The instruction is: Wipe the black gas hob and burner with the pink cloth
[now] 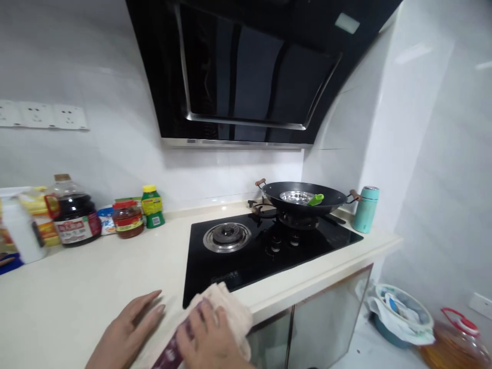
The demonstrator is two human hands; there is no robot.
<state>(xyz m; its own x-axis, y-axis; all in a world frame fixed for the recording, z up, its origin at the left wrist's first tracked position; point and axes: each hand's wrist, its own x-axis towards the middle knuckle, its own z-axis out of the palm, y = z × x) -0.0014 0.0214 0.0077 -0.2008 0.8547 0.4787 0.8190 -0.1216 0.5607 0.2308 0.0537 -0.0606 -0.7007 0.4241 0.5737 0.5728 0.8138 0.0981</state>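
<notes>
Under my right hand [207, 335] is a folded cream cloth [226, 302] with a dark purple band, at the front edge of the counter by the black glass gas stove [230, 271]. My right fingers are bent over the cloth and press on it. My left hand [128, 328] is just left of the cloth, low over the white countertop [111, 277]. Its thumb and fingers are apart, with nothing between them. A corner of the cloth touches or overlaps the stove's front left corner. The left burner [227, 237] is bare.
A black wok [326, 206] on the right burner holds a shiny metal dish [295, 197] and something with a green handle [316, 200]. Right of it stands a turquoise flask [366, 210]. A dark sauce jug [75, 215], a red-lidded jar [128, 220] and a green bottle [152, 207] line the wall. A range hood [249, 72] hangs overhead.
</notes>
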